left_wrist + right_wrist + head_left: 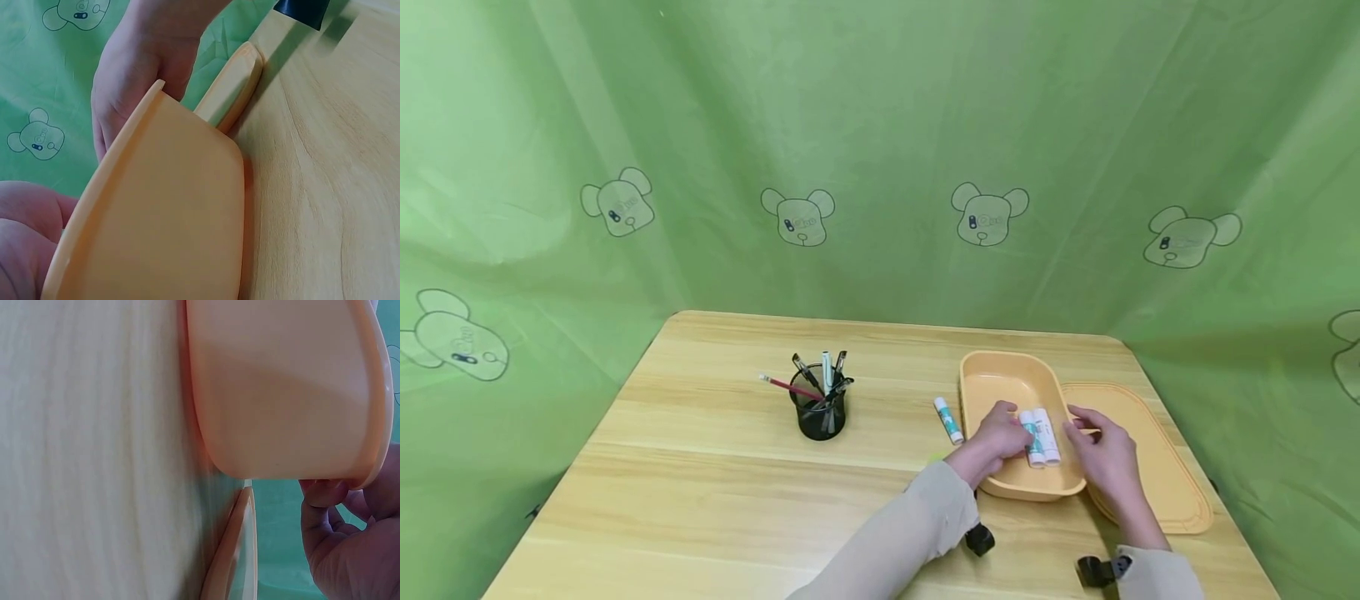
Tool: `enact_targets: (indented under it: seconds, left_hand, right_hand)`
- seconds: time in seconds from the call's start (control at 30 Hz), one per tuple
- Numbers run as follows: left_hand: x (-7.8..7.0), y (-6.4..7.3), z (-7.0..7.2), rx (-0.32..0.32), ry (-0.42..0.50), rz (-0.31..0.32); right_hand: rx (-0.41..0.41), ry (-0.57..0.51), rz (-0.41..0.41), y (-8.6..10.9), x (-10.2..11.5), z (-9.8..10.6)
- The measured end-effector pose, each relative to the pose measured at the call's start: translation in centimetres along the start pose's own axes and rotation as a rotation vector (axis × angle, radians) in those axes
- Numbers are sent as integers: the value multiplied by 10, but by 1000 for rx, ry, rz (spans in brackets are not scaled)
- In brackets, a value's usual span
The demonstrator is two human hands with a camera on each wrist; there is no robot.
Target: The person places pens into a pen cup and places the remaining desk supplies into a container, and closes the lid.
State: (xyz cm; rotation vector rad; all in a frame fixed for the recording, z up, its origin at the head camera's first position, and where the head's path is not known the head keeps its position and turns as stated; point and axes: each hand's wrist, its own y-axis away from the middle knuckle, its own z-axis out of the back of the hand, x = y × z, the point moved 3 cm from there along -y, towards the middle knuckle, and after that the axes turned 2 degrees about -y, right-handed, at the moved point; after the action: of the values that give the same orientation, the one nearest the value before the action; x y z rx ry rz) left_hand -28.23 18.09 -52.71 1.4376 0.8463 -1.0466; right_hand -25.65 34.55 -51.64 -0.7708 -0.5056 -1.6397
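Observation:
My left hand reaches over the near-left side of a peach plastic box, its fingers down inside. Two white glue sticks lie side by side in the box; the fingertips are right at the teal-labelled glue stick, with the paler glue stick beyond it. A bit of pink shows by those fingers; I cannot tell whether they hold it. On the right side, my right hand pinches the box rim, and the right wrist view shows curled fingers under the rim's edge.
Left of the box lies another glue stick. The peach lid rests flat at the box's right, partly under it. A black mesh pen cup with pens and a red pencil stands mid-table. A green curtain hangs behind the table.

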Motion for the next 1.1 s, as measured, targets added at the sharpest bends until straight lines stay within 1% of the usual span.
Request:
enact_targets:
  seconds: [0.1,0.17,0.23,0.3,0.37,0.47,0.53,0.63,0.7,0.8,0.9,1.0,1.1]
  left_hand:
    - [-1,0,0,-17,-56,-26]
    - [-3,2,1,-29,-101,-50]
    - [-7,4,3,-30,-125,-75]
    - [-11,7,6,-15,-117,-96]
    - [-17,9,13,12,-86,-120]
    - [-25,11,28,53,-18,-170]
    - [-30,11,41,67,29,-210]
    - [-34,9,65,64,70,-267]
    - [-33,6,80,42,88,-284]
    - [-27,-1,102,-4,87,-276]
    - [-18,-8,118,-61,87,-232]
    - [-7,-14,130,-91,100,-184]
    - [3,-18,135,-94,89,-146]
  right_hand:
    - [7,-2,-6,0,0,0]
    - [9,-3,-8,0,0,0]
    - [6,-1,-7,1,0,0]
    - [4,2,-3,1,0,0]
    - [2,2,-3,0,0,0]
    - [7,7,-9,0,0,0]
    - [12,8,-16,0,0,0]
    - [16,15,-21,0,0,0]
    - [16,17,-21,-1,0,0]
    - [13,22,-20,-1,0,0]
    - [12,18,-18,-1,0,1]
    - [11,13,-14,-1,0,0]
    - [7,16,-10,0,0,0]
